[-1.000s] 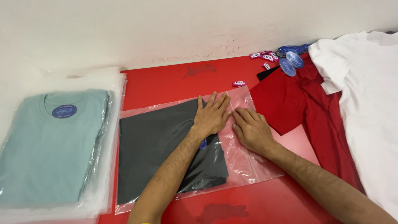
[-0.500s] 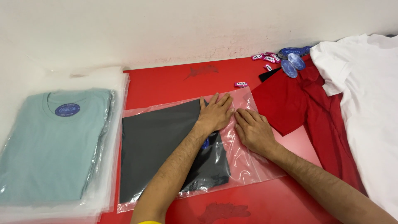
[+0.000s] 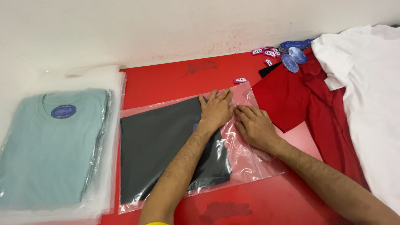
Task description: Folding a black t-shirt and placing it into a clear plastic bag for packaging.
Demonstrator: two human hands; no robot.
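On red table: both hands' fingers flat, together, pressing clear bag beside dark shirt.

Glossy clear plastic bag over matt dark-grey cloth shirt, smooth red tabletop.

Your forearms are bare, no rings or watch; only a yellow cuff edge shows on your left arm.

The left hand hides the shirt's label; at 3 o'clock, the white shirt is cut off.
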